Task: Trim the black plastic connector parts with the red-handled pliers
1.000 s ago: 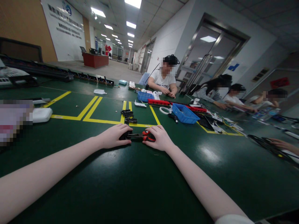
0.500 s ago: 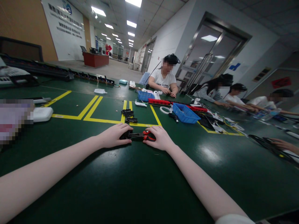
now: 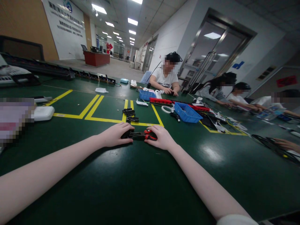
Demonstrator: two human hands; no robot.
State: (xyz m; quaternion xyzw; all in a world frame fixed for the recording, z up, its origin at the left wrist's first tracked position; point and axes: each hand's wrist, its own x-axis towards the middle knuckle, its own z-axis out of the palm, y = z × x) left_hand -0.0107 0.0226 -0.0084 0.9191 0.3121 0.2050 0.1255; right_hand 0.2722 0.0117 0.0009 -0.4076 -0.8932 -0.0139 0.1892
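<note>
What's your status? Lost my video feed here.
Left hand closed over a small black part on the green table. Right hand grips red-handled pliers, jaws at the part. More black parts beyond; nothing in between.

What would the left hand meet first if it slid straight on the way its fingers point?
Probably the small black parts by the yellow tape: the left hand points up-table towards them, though depth is unclear.
</note>
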